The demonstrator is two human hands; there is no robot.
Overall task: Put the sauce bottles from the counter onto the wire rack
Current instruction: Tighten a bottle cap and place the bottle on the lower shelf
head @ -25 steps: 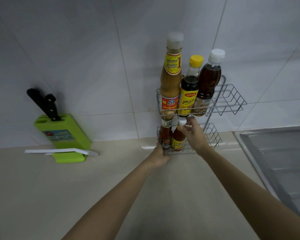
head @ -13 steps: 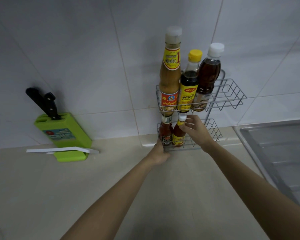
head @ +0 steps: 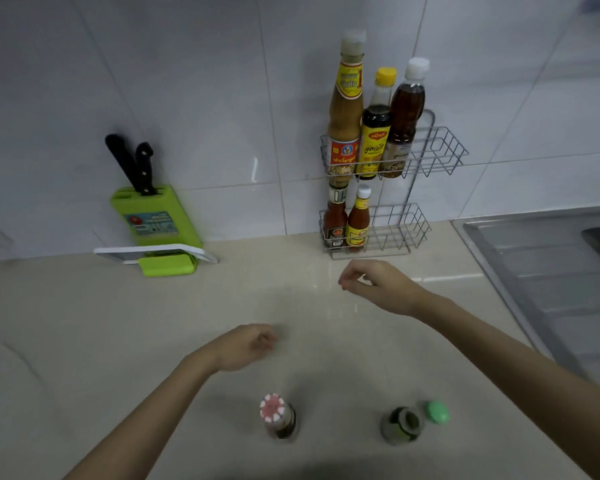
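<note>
1. Two bottles left on bench: red-capped bottle (head: 278, 419), green-capped bottle (head: 409, 422)
2. Both grips empty, loosely curled: left hand (head: 248, 346), right hand (head: 381, 285)
3. Probably glass, blurred; slippery, breakable; take round the body

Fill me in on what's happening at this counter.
A person is moving sauce bottles onto the wire rack against the wall. Three tall bottles stand on its top shelf and two small red ones on the bottom. Both hands are empty above the counter: the left hand and right hand. Two bottles wait near the front edge: a red-capped bottle and a green-capped bottle.
</note>
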